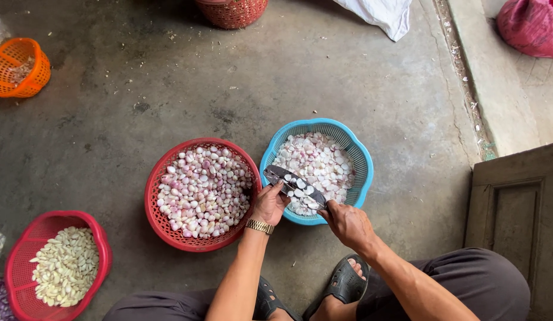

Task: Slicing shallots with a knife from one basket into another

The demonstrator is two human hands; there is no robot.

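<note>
My right hand [346,223] grips the handle of a flat metal slicer [293,184] held over the blue basket [359,153], which is full of pale shallot slices. My left hand [269,205], with a gold watch on its wrist, presses a shallot against the slicer's blade. Slices lie on the blade. To the left stands a red basket [154,184] heaped with peeled whole shallots.
A smaller red basket [98,235] of peeled garlic cloves sits at the lower left. An orange basket [35,62] is at the upper left, a red woven basket [232,13] at the top, a white cloth [380,15] and pink sack [532,25] at the upper right. A concrete step and wooden door panel [517,208] border the right.
</note>
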